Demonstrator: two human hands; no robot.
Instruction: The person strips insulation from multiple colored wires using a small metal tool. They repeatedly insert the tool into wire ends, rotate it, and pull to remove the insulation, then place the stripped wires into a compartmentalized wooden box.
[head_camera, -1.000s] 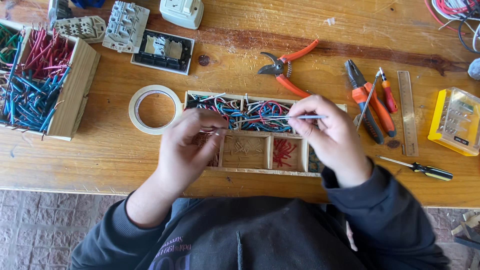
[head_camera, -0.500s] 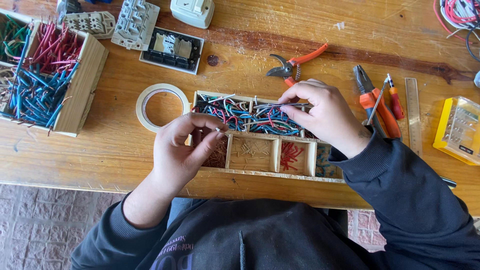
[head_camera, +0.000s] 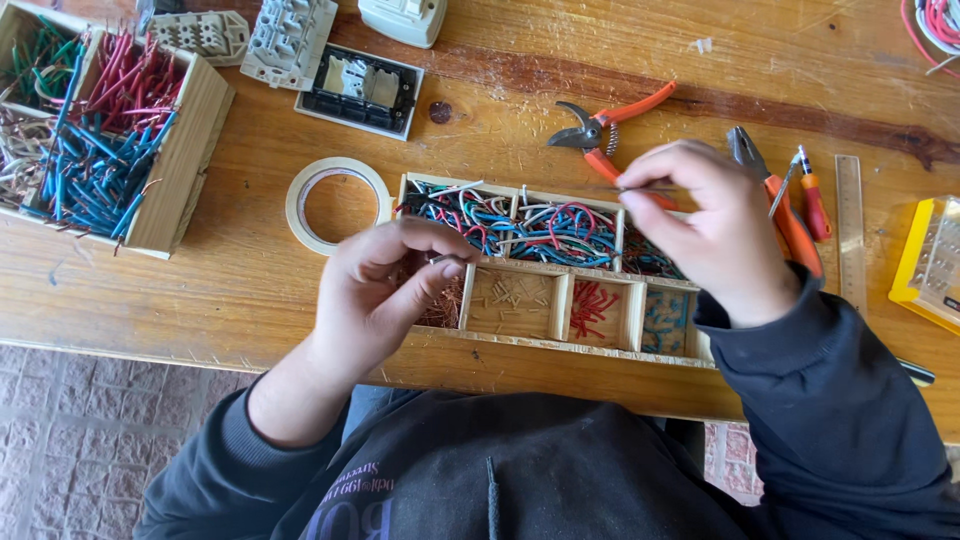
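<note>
My left hand (head_camera: 385, 285) pinches a small pale piece between thumb and fingertips, just above the copper-strand compartment of a divided wooden tray (head_camera: 560, 342). My right hand (head_camera: 705, 225) is raised over the tray's right end. Its thumb and forefinger are closed on a thin wire (head_camera: 645, 188) that points left. The tray's back compartments hold tangled coloured wires (head_camera: 560, 230). The front ones hold copper strands (head_camera: 442, 308), beige bits (head_camera: 515, 293), red bits (head_camera: 595, 300) and blue bits (head_camera: 668, 318).
A tape roll (head_camera: 300, 195) lies left of the tray, orange cutters (head_camera: 605, 130) behind it. Orange-handled pliers (head_camera: 795, 235), a small screwdriver (head_camera: 812, 195), a ruler (head_camera: 850, 225) and a yellow case (head_camera: 925, 262) lie right. A wooden box (head_camera: 190, 150) of wires and switch parts (head_camera: 360, 85) sit at the back left.
My hands held one wire together over the tray. They have since drawn apart, the right hand moving up and right with the thin wire while the left keeps a small piece.
</note>
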